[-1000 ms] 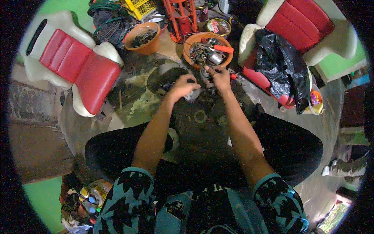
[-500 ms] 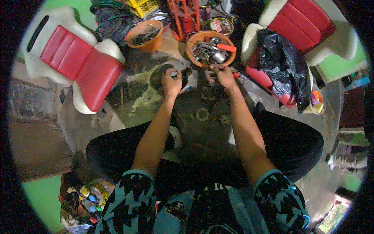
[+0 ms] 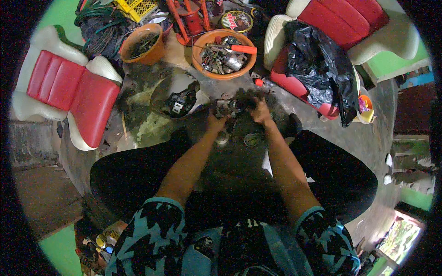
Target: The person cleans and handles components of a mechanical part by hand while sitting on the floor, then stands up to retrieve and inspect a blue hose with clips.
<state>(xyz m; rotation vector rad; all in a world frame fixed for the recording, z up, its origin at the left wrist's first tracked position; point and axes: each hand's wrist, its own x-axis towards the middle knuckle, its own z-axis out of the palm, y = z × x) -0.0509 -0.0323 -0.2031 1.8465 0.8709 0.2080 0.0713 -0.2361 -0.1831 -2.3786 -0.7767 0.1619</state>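
My left hand (image 3: 217, 119) is curled at a grey metal part (image 3: 224, 108) low over the floor. Close beside it on the right, my right hand (image 3: 260, 112) has its fingers bent together against a dark object; shadow and blur hide what that is. Just in front of my legs lie a metal ring (image 3: 222, 138) and a round metal piece (image 3: 252, 140). Left of the hands rests a pale rounded housing (image 3: 200, 99) with a dark inside and a small white piece in it. Beyond the hands stands an orange bowl (image 3: 216, 74) of metal parts and tools, an orange-handled tool (image 3: 244, 49) on top.
At the left is a red and white seat (image 3: 94, 108); another (image 3: 343, 20) stands at the right under a black plastic bag (image 3: 322, 69). Farther off are an orange pot (image 3: 154, 48), a red metal stand (image 3: 191, 23), a round tin (image 3: 236, 22) and a yellow crate (image 3: 137, 8).
My left hand has come down and right, away from the housing, toward my right hand. The right hand has drawn back from the bowl. The whole view has shifted a little.
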